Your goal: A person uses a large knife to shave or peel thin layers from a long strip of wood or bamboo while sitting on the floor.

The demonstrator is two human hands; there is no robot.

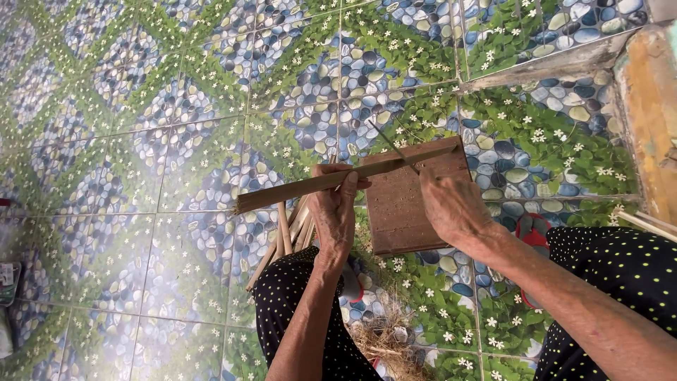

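My left hand (333,204) grips a long split bamboo strip (296,187) that runs from lower left to upper right across a brown wooden block (398,212). My right hand (451,204) rests over the strip's right part and holds a thin dark blade (391,144) whose tip sticks up and to the left. Several more bamboo strips (282,240) lean against my left knee, under the held strip. Both knees wear black fabric with light dots (296,310).
The floor is tiled with a green leaf and blue pebble pattern (141,141). Dry shavings (384,339) lie between my knees. A red sandal (532,236) sits by the right knee. A worn step edge (645,106) stands at right, pale sticks (645,222) below it.
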